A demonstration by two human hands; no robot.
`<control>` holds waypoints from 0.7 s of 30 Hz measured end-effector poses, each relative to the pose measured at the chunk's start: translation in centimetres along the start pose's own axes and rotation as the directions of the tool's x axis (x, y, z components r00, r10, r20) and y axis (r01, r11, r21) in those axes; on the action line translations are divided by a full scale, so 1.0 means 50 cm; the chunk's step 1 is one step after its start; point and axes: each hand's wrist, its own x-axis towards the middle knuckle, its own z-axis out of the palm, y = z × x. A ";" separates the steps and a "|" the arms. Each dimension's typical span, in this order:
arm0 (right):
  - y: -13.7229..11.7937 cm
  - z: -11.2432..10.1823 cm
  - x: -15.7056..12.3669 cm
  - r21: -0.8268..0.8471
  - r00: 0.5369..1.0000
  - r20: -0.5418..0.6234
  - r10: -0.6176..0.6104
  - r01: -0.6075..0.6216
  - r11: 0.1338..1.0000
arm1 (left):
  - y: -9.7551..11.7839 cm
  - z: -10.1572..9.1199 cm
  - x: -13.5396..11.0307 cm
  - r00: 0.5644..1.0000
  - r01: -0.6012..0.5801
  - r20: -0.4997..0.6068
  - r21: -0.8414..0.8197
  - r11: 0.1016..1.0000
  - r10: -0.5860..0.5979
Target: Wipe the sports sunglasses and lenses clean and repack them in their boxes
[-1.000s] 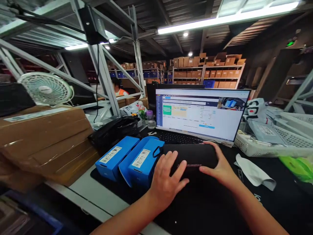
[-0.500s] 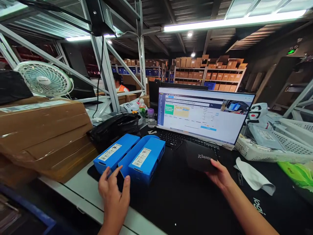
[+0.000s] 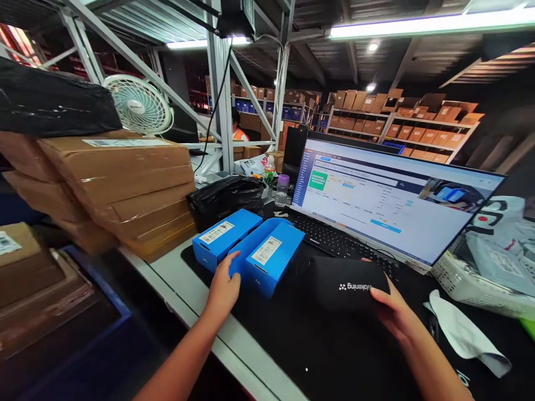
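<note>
The left hand had come off the black pouch and now rested against the open blue box. The right hand alone held the pouch — turned over, a white logo showing.

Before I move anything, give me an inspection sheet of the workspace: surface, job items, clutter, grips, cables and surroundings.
Surface: black mat on a pale bench.
Job's things: blue box beside a second blue box; black pouch.
Clutter: black bag, cardboard parcels, white basket, cloth.
Grips: left hand touches the second blue box; right hand holds the black pouch.
Cables: thin black cable runs down the rack.
Surroundings: monitor, keyboard, fan, co-worker, carton shelves.
</note>
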 end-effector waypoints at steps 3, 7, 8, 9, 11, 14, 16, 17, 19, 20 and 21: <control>-0.012 -0.013 0.001 0.008 0.999 -0.035 -0.025 0.025 1.000 | 0.012 -0.010 -0.023 0.999 -0.053 -0.004 0.007 0.999 0.053; -0.031 -0.043 0.002 0.036 0.992 -0.094 -0.083 0.086 0.996 | 0.046 -0.034 -0.047 0.983 -0.180 -0.026 0.031 0.983 0.181; -0.037 -0.050 0.001 0.033 0.988 -0.117 -0.098 0.103 0.994 | 0.056 -0.041 -0.048 0.974 -0.225 -0.033 0.048 0.973 0.226; -0.042 -0.057 0.000 0.026 0.984 -0.139 -0.113 0.118 0.993 | 0.066 -0.048 -0.049 0.961 -0.270 -0.038 0.066 0.961 0.273; -0.053 -0.068 -0.003 0.003 0.977 -0.164 -0.138 0.140 0.990 | 0.089 -0.060 -0.046 0.934 -0.351 -0.041 0.098 0.931 0.356; -0.071 -0.075 -0.009 -0.022 0.973 -0.157 -0.170 0.168 0.985 | 0.133 -0.066 -0.040 0.880 -0.464 -0.037 0.137 0.875 0.473; -0.082 -0.074 -0.016 -0.031 0.972 -0.150 -0.182 0.179 0.983 | 0.170 -0.062 -0.038 0.837 -0.537 -0.032 0.151 0.830 0.547; -0.088 -0.071 -0.020 -0.034 0.971 -0.152 -0.186 0.183 0.983 | 0.189 -0.058 -0.038 0.814 -0.570 -0.032 0.151 0.808 0.580; -0.101 -0.066 -0.030 -0.041 0.968 -0.154 -0.197 0.193 0.980 | 0.226 -0.048 -0.042 0.767 -0.630 -0.037 0.147 0.762 0.641; -0.107 -0.063 -0.036 -0.048 0.966 -0.153 -0.207 0.202 0.978 | 0.242 -0.043 -0.046 0.741 -0.659 -0.042 0.144 0.738 0.670; -0.113 -0.060 -0.041 -0.056 0.963 -0.152 -0.221 0.215 0.975 | 0.257 -0.038 -0.050 0.714 -0.688 -0.046 0.142 0.712 0.699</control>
